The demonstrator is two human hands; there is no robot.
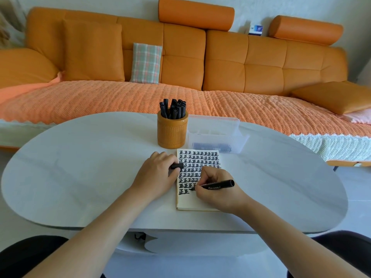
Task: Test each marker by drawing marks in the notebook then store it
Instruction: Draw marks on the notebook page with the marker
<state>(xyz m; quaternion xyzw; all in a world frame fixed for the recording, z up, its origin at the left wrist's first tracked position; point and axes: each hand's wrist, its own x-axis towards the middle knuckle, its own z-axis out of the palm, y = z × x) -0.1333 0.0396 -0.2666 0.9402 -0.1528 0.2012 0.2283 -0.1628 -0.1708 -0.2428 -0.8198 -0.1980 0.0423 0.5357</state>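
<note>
A notebook (200,201) lies open on the white table, its page filled with rows of black marks. My right hand (216,189) grips a black marker (217,184), whose tip touches the page beside the lowest row of marks. My left hand (158,175) rests at the notebook's left edge and holds the black marker cap (177,166) between thumb and fingers. Behind the notebook stands an orange cup (172,133) with several black markers (173,109) in it. A clear plastic box (215,135) to the cup's right holds dark markers.
The oval white table (80,177) spreads wide to both sides of the notebook. An orange sofa (180,63) with cushions runs along the far side. Dark chair parts (24,255) show at the bottom corners.
</note>
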